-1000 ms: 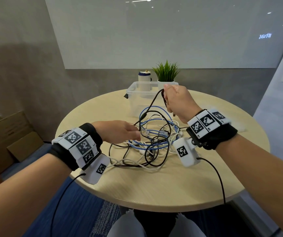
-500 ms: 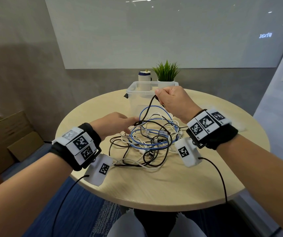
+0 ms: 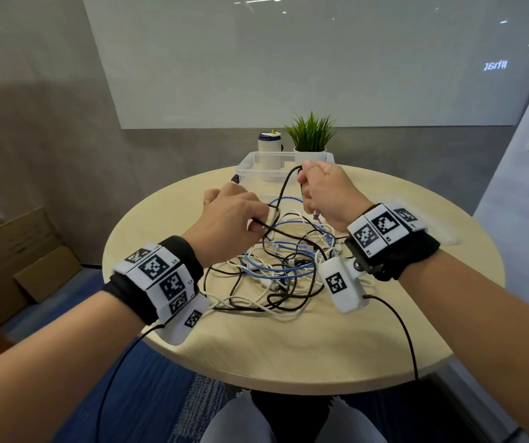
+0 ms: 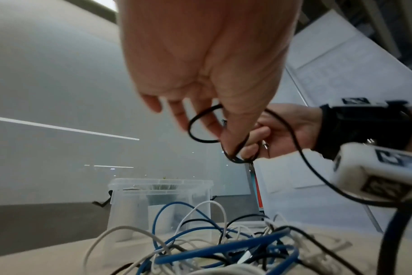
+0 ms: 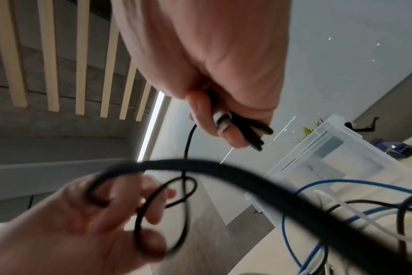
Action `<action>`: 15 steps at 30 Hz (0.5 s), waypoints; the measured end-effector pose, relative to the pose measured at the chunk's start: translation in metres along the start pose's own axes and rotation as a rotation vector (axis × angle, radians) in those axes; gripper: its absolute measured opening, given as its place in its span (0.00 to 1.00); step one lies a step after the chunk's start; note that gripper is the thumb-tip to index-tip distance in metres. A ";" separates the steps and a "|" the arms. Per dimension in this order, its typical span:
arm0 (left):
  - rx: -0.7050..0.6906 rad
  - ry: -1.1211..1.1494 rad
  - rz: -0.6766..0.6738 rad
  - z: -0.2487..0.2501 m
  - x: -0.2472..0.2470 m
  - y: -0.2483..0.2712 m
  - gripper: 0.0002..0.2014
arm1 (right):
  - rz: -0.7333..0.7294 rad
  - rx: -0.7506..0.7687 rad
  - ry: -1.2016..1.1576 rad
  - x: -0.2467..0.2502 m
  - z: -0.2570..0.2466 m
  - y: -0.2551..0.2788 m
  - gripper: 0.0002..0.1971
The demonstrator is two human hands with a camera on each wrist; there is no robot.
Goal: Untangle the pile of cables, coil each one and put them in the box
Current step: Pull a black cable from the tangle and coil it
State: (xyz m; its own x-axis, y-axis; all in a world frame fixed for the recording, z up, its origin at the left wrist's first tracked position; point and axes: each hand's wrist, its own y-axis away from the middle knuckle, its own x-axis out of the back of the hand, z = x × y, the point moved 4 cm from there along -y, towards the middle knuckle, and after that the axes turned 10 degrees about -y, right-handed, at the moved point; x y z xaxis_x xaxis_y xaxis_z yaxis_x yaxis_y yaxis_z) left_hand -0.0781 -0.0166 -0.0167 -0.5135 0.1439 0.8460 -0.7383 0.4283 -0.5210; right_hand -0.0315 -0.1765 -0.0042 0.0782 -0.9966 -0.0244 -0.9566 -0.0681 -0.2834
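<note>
Black thin cable (image 3: 284, 187), lifted above the tangled pile (image 3: 276, 270) on my round wooden counter (image 3: 288, 346): my right hand (image 3: 327, 193) grips its end, left hand (image 3: 231, 215) pinches a loop, so I should feed slack gently, not yank.

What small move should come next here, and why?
Probably draw the black cable further out of the pile. The right hand grips its end raised, the left hand pinches it lower down, and the rest still threads through the blue and white cables on the table.
</note>
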 end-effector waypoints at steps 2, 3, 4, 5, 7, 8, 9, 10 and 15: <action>-0.211 -0.017 -0.040 0.009 -0.004 0.004 0.08 | 0.054 -0.021 -0.092 0.007 -0.005 -0.002 0.16; -0.267 -0.018 -0.141 0.013 -0.009 0.007 0.08 | 0.069 -0.026 -0.131 0.010 -0.007 -0.003 0.15; -0.275 -0.014 -0.289 0.012 -0.016 0.010 0.08 | 0.076 -0.028 -0.163 0.013 -0.009 -0.004 0.14; -0.248 0.019 -0.447 0.010 -0.022 0.013 0.09 | 0.081 -0.031 -0.185 0.015 -0.011 -0.005 0.14; -0.123 0.195 -0.701 0.003 -0.029 0.019 0.12 | 0.075 -0.036 -0.203 0.018 -0.014 -0.005 0.13; -0.070 0.312 -0.743 0.001 -0.030 0.021 0.16 | 0.061 -0.041 -0.197 0.018 -0.014 -0.003 0.13; -0.018 0.448 -0.713 -0.001 -0.027 0.020 0.21 | 0.040 -0.046 -0.179 0.018 -0.015 -0.002 0.13; 0.051 0.576 -0.638 -0.005 -0.023 0.016 0.24 | 0.014 -0.053 -0.159 0.017 -0.015 -0.001 0.13; 0.287 1.008 -0.311 -0.019 -0.003 0.001 0.22 | -0.073 -0.080 0.001 0.011 -0.011 0.006 0.15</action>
State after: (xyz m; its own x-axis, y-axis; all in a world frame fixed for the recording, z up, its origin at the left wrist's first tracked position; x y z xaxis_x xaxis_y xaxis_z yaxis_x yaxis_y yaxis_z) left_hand -0.0693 0.0009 -0.0175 0.2107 0.7861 0.5811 -0.9155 0.3671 -0.1648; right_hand -0.0390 -0.1882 0.0044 0.1482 -0.9889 -0.0056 -0.9677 -0.1438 -0.2072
